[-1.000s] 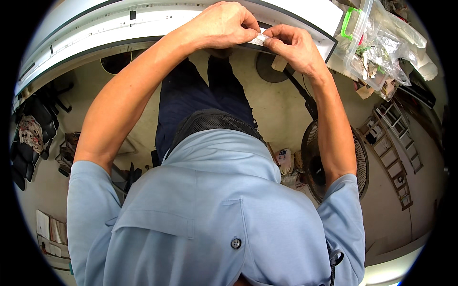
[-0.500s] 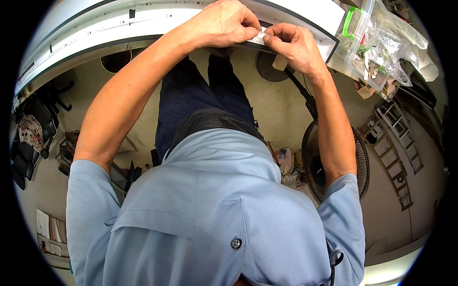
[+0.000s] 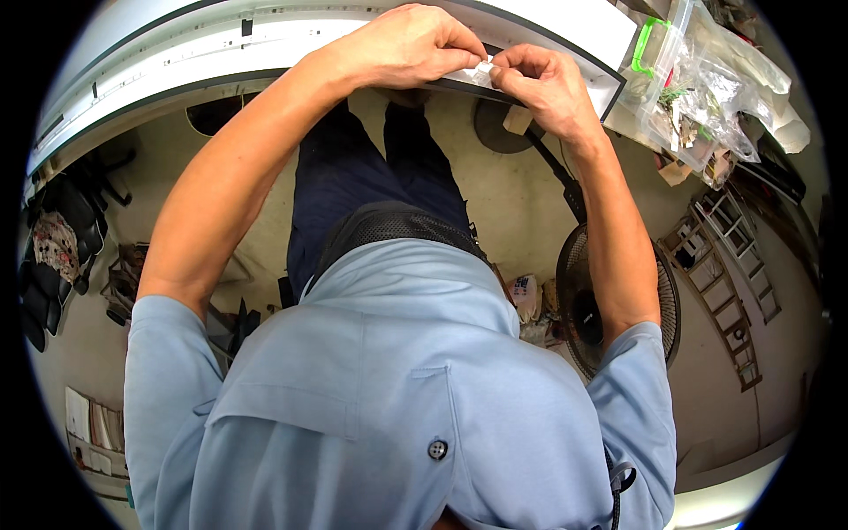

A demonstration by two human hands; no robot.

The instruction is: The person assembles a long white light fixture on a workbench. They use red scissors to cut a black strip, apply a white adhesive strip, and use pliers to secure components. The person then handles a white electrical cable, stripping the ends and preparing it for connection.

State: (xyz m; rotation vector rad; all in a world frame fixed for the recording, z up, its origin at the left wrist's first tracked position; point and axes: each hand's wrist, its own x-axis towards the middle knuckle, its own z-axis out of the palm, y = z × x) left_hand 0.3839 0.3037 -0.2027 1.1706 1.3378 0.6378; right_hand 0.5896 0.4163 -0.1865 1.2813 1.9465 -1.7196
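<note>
- The left hand (image 3: 415, 46), over the black-edged white frame (image 3: 212, 72), pinched a small white piece (image 3: 482, 72) between its fingertips.
- The small white piece was near the frame's right end; it was judged light, easily bent, best held by its edges.
- The right hand (image 3: 549, 87), nearer that end, also pinched it narrowly.

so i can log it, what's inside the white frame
Inside the frame: dotted strips. Left hand and right hand pinch a white piece over it; they and the left forearm hide what's beneath.
</note>
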